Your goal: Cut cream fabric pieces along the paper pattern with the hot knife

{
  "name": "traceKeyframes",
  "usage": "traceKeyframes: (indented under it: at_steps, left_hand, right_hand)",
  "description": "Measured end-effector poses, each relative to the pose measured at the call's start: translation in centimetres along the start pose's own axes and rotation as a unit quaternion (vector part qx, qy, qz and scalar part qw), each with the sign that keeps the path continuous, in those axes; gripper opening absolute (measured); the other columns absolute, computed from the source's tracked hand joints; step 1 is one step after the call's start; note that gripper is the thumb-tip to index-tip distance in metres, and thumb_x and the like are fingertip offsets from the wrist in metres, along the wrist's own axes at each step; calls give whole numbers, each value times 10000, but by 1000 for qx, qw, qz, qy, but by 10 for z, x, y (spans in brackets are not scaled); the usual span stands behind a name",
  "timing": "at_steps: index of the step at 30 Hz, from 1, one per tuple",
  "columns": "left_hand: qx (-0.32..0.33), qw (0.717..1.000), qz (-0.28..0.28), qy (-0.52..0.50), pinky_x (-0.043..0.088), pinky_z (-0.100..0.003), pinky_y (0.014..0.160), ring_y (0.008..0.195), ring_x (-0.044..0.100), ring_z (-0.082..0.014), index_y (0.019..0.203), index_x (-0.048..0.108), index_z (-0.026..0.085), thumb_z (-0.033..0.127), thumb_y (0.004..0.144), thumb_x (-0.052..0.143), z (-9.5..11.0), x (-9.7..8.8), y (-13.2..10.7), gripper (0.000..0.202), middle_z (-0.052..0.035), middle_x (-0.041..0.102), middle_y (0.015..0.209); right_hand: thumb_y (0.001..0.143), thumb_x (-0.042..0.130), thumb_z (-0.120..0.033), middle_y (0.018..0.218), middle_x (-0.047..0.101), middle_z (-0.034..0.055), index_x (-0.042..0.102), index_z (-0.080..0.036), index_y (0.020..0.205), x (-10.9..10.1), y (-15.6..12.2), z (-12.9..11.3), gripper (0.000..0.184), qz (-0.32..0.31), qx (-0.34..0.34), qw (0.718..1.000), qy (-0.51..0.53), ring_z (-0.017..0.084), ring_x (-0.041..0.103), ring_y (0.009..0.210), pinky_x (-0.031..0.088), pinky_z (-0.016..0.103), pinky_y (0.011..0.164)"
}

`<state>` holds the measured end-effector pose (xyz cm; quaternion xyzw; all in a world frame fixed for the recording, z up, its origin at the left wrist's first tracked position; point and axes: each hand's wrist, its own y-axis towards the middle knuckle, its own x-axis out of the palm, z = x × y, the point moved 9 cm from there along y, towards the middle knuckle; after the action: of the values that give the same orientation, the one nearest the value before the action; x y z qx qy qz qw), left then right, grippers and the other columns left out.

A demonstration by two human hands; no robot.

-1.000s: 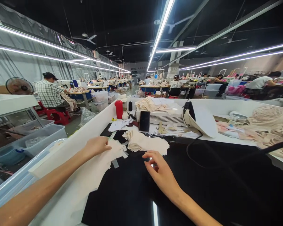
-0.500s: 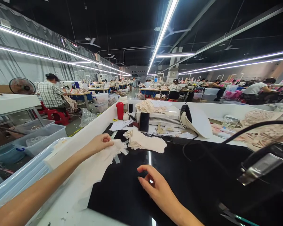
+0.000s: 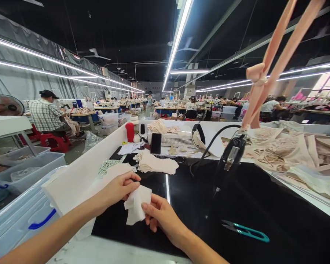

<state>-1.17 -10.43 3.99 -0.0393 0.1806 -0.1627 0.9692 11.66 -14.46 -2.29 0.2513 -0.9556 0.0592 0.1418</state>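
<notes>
Pale cloth piece (image 3: 138, 207), edges partly hidden behind the fingers (image 3: 150, 210)

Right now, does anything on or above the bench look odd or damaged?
Yes: the black tool seems to hang from a knotted pink strap, which looks improvised. Teal snips lie loose on the black surface. No damage is evident.

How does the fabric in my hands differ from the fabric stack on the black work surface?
The held fabric is between the left hand and right hand; the fabric stack lies on the black work surface. The held fabric looks whiter, the fabric stack creamier. Both are pale.
</notes>
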Motion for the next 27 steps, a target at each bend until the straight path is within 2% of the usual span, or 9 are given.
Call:
traceKeyframes:
  at_steps: [4,11,18,22,27]
  left_hand:
    - [-4,999,38,36,260,-218,489,549,404,-120,1076,634,202,776,675,717,1,-3,-7,705,71,462,613]
    - [-15,992,89,84,274,-242,515,535,402,-139,1117,664,188,768,623,724,5,-10,-17,764,85,433,556]
    - [-37,989,105,100,332,-249,536,569,543,-186,1172,666,199,698,616,773,14,-12,-27,755,38,615,609]
    - [-40,989,112,91,421,-271,574,640,624,-214,1200,658,195,663,608,785,21,-12,-35,765,-11,729,752]
    - [-42,986,132,89,443,-272,589,673,647,-220,1206,665,211,627,588,809,25,-16,-44,758,-7,746,789]
  right_hand:
    - [696,874,-618,742,610,-18,668,-155,1038,1,2,0,612,-10,-9,1000,19,50,493,526,368,151,417]
    - [652,877,-652,657,556,-50,629,-168,889,7,5,-4,593,-29,-19,999,32,46,435,502,336,171,423]
    - [635,860,-684,629,509,-67,630,-169,875,12,4,-8,613,-28,-32,999,24,49,389,498,307,187,419]
    - [646,850,-684,630,503,-68,602,-179,830,13,4,-8,592,-28,-40,999,8,54,387,505,293,198,428]
    - [632,848,-710,540,498,-74,621,-181,787,21,4,-6,596,-67,-34,997,-25,59,374,472,239,220,445]
